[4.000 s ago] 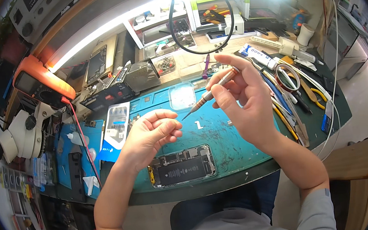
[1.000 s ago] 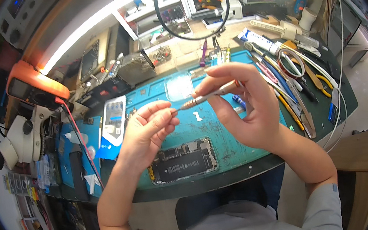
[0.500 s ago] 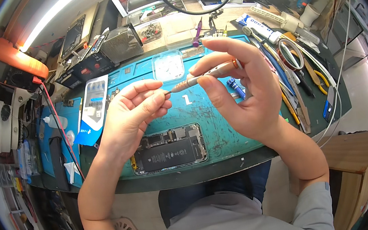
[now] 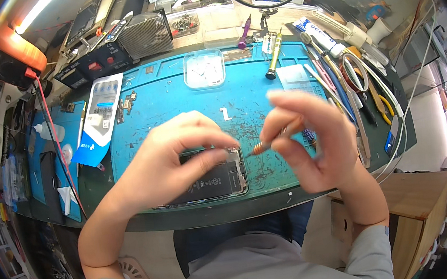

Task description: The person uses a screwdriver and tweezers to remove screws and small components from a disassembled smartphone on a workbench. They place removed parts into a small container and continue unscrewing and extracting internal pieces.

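Note:
A small screwdriver (image 4: pixel 264 146) is held in my right hand (image 4: pixel 320 145), between thumb and fingers. Its tip points left and down toward the top right corner of an opened smartphone (image 4: pixel 225 180), whose black battery and inner parts show. Above the phone is my left hand (image 4: pixel 173 159), hiding much of it. The left thumb and forefinger are bent toward each other near that corner, their tips slightly apart with nothing visible between them. Both hands are a little blurred. A blue screwdriver (image 4: pixel 309 136) is partly hidden behind my right hand.
The phone lies on a blue work mat (image 4: pixel 164 105). A clear box of small parts (image 4: pixel 203 69), a yellow screwdriver (image 4: pixel 274 54) and a purple screwdriver (image 4: pixel 245 32) are beyond it. Several tools lie at right. On the left are a packet (image 4: pixel 103 120) and an orange multimeter (image 4: pixel 20 49).
My left hand has let go of the screwdriver's tip and come down over the phone. The right hand has lowered the screwdriver toward the phone's right end.

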A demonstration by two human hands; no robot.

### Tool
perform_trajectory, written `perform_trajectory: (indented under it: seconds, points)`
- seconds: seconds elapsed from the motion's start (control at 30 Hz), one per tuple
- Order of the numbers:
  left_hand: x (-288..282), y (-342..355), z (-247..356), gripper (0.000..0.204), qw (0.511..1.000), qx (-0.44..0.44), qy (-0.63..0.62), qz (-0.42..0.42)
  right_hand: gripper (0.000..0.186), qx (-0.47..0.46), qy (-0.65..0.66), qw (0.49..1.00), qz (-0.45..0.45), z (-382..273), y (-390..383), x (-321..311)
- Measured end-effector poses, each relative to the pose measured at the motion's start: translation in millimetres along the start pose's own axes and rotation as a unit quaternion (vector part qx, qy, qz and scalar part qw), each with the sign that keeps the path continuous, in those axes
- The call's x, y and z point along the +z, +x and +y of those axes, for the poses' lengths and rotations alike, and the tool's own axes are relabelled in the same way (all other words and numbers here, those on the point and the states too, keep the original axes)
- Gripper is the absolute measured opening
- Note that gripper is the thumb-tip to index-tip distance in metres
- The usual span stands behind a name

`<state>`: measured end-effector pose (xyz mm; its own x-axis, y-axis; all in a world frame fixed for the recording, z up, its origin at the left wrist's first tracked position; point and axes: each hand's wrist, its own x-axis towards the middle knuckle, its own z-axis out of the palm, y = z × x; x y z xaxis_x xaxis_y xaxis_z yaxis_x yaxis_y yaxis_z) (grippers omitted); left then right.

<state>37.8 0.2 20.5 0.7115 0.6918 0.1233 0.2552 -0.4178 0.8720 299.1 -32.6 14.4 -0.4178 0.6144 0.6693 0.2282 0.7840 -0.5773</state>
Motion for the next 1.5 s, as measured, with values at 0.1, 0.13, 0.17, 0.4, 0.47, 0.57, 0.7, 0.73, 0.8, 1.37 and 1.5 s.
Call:
perform_trajectory:
  seconds: [0.1, 0.13, 0.17, 0.4, 0.47, 0.57, 0.7, 0.73, 0.8, 1.37, 1.5]
  points:
    - [9, -6, -3, 0.018, 0.996, 0.049, 0.075, -0.021, 0.040, -0.049, -0.009, 0.999, -0.020, 2, 0, 9]
    - [10, -6, -5, 0.018, 0.995, 0.056, 0.075, -0.030, 0.039, -0.067, -0.020, 0.997, -0.026, 3, 1, 9]
    - [10, -7, -6, 0.018, 0.994, 0.064, 0.076, -0.038, 0.038, -0.073, -0.021, 0.997, -0.031, 3, 1, 11]
    - [9, -8, -6, 0.016, 0.993, 0.064, 0.073, -0.060, 0.034, -0.085, -0.029, 0.995, -0.037, 3, 1, 17]
    - [9, -8, -8, 0.016, 0.993, 0.070, 0.071, -0.056, 0.042, -0.077, -0.023, 0.997, -0.017, 3, -1, 21]
    - [10, -8, -9, 0.016, 0.993, 0.074, 0.072, -0.050, 0.047, -0.079, -0.021, 0.997, -0.006, 4, -1, 24]
    - [11, -8, -9, 0.016, 0.993, 0.073, 0.074, -0.047, 0.044, -0.092, -0.036, 0.995, -0.020, 6, 0, 23]
    - [10, -8, -9, 0.015, 0.993, 0.072, 0.074, -0.048, 0.041, -0.095, -0.038, 0.994, -0.029, 6, 1, 22]
    - [9, -9, -9, 0.014, 0.993, 0.070, 0.074, -0.051, 0.031, -0.094, -0.039, 0.993, -0.063, 2, 5, 16]
    - [9, -6, -8, 0.018, 0.998, 0.050, 0.041, -0.015, 0.035, -0.036, -0.020, 0.996, -0.083, -7, 7, 13]
    - [8, -5, -12, 0.021, 0.998, 0.040, 0.057, 0.004, 0.041, -0.034, -0.072, 0.993, -0.090, -12, 7, 10]
